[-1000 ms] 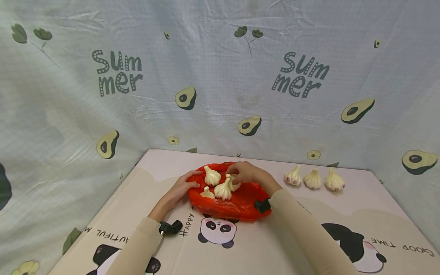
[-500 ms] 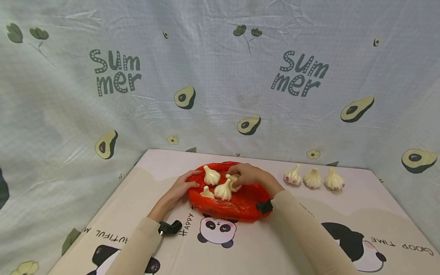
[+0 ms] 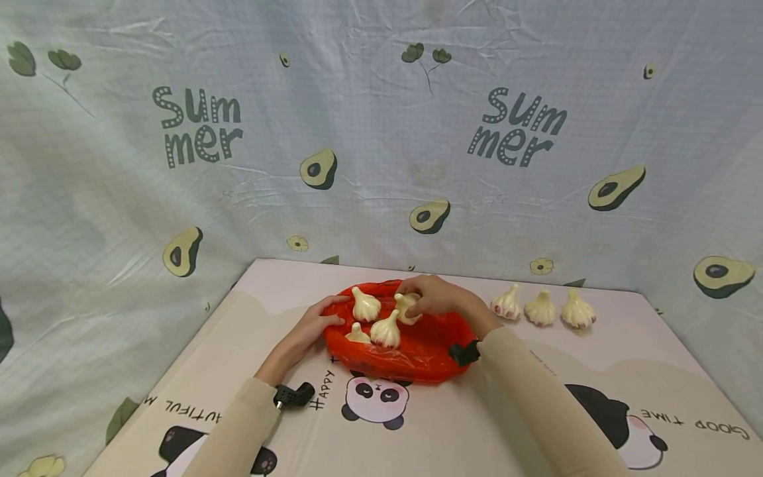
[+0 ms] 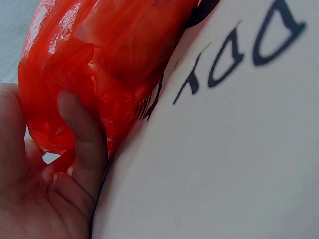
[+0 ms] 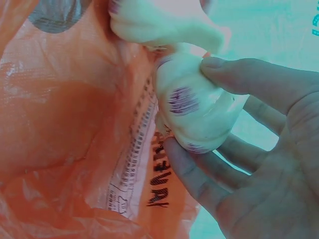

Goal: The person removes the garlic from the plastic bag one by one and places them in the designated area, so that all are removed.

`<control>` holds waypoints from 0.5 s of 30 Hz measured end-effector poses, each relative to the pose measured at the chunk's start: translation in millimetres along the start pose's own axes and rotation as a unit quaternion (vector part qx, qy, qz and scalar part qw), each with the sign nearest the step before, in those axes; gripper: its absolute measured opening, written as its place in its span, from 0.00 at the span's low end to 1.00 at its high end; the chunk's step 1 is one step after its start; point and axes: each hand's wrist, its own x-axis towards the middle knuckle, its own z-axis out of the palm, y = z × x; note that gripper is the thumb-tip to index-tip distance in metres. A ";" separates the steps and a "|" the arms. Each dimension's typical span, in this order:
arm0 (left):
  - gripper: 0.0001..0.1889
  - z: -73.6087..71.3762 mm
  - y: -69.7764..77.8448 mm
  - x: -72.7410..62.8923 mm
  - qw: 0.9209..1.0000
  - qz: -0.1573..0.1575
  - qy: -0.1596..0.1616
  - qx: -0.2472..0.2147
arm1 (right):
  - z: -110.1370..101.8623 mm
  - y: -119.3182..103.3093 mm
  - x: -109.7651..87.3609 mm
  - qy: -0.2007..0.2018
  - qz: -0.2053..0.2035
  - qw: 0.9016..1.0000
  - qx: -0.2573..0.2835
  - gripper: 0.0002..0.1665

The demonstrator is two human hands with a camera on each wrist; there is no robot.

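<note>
Toward the back of the table lies a red plastic bag [image 3: 432,351], spread with its mouth upward. My left hand [image 3: 311,324] holds the bag's left end; in the left wrist view the thumb [image 4: 82,124] lies along the red plastic. Inside the bag, my right hand [image 3: 440,297] grips a garlic bulb [image 3: 406,309] between thumb and fingers. The right wrist view shows this purple-streaked bulb [image 5: 192,107] close up, with another garlic bulb [image 5: 159,22] right beside it. Three more bulbs sit in the bag's left half: one at the back [image 3: 365,305], two nearer the front [image 3: 386,331].
Three garlic bulbs [image 3: 540,309] stand in a row at the back right of the table. A pale cover with panda prints [image 3: 377,401] lies over the tabletop. Behind it hangs a white cloth [image 3: 357,119] printed with avocados.
My right hand, with the garlic bulb in its grip, has shifted slightly back and right, away from the front bulb. The left hand stays on the bag.
</note>
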 end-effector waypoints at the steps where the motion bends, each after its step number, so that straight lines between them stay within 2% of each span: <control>1: 0.29 -0.2 0.0 0.1 1.000 -0.001 0.000 -0.001 | -1.2 -0.2 -1.3 0.002 -0.001 1.000 0.001 0.26; 15: 0.29 -0.2 2.4 -0.9 1.000 0.000 0.001 -0.002 | -15.2 4.8 -15.8 0.025 -0.023 0.999 0.000 0.27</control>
